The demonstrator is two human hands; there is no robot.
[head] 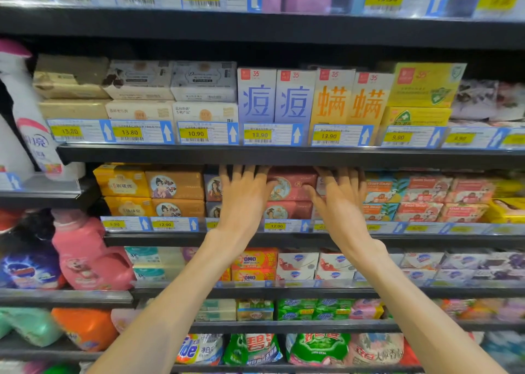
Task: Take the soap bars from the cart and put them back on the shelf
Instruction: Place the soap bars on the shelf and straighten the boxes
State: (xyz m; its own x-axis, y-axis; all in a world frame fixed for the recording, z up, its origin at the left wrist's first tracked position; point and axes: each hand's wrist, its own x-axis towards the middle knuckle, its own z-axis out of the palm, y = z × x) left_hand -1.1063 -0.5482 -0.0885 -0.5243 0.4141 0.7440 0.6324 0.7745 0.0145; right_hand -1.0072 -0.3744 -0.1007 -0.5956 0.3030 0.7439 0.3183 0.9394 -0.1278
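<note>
Both arms reach up to the second shelf [284,238] of a store rack. My left hand [243,196] lies flat with spread fingers against a purple soap box [212,188] and the left edge of the stacked red soap boxes [292,187]. My right hand [339,200], fingers also spread, rests on the right side of those red boxes. Neither hand holds anything. The fingertips vanish under the shelf above. The cart is not in view.
Orange and yellow soap boxes [147,186] sit to the left, goat soap boxes [420,196] to the right. Tall boxes [294,98] fill the shelf above. Pink detergent bottle [85,254] stands at lower left. Price tags [277,226] line every shelf edge.
</note>
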